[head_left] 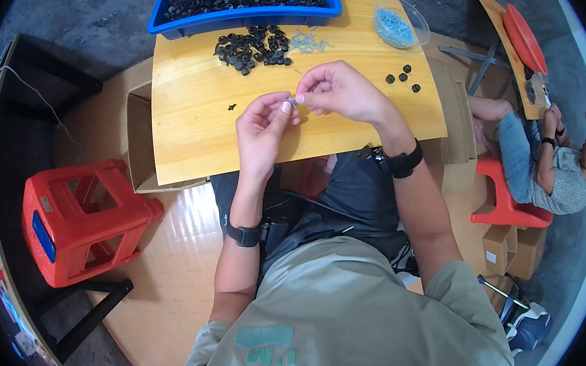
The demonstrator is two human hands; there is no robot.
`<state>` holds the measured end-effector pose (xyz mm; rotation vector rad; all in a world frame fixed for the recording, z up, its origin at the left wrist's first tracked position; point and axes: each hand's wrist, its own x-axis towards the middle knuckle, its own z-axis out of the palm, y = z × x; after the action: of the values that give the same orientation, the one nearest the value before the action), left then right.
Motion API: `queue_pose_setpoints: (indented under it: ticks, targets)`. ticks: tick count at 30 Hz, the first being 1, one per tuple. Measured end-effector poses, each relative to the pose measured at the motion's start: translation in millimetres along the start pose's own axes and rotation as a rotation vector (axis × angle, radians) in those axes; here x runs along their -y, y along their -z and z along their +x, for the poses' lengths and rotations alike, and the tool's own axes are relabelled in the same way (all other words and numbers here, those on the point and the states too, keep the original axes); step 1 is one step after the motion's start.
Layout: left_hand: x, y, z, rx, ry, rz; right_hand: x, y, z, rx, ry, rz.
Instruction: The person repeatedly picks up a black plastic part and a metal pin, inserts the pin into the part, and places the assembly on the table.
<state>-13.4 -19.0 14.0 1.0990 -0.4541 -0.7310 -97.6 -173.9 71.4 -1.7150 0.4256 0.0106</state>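
Together, two hands (264,128) (339,89) pinch one small part (292,102); four black caps (402,77) lie apart

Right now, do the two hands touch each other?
Touching. The head view shows the left hand and right hand meeting at their fingertips around a small part.

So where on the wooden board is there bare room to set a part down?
Bare: the wooden board left of the left hand, apart from one stray black part. Crowded: the far edge, with the black pile, blue tray and clear bowl.
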Motion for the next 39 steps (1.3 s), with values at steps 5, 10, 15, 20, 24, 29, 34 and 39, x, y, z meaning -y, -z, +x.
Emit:
queue_pose_setpoints:
  ticks: [5,10,15,20,24,29,34,39]
  targets:
    - [3.3,5.1,-0.7,-0.013,0.026,-0.084,-2.1,-7.2,0.6,-0.026,0.019,0.023]
    - [3.0,9.4,0.8,-0.007,0.088,-0.219,-7.5,-13.1,0.7,-0.062,0.092,0.022]
    - [6.1,11.9,0.6,0.014,0.074,-0.273,-2.8,-18.7,-4.0,-0.052,0.082,0.053]
    - [7.5,8.1,-1.4,-0.015,-0.004,-0.128,-6.5,-21.0,-5.3,-0.029,0.027,0.101]
    - [6.2,7.3,-1.8,-0.045,-0.006,-0.119,-9.1,-23.4,-4.7,-0.021,-0.003,0.067]
    - [7.8,9.1,-0.9,-0.041,0.011,-0.150,-14.0,-24.7,-3.4,-0.089,0.053,0.153]
    - [7.9,8.4,-0.4,-0.054,0.020,-0.119,-10.0,-25.0,-2.3,-0.212,0.033,0.058]
    - [6.6,2.8,0.8,-0.070,0.020,-0.056,-15.7,-21.8,-2.3,-0.131,0.020,0.133]
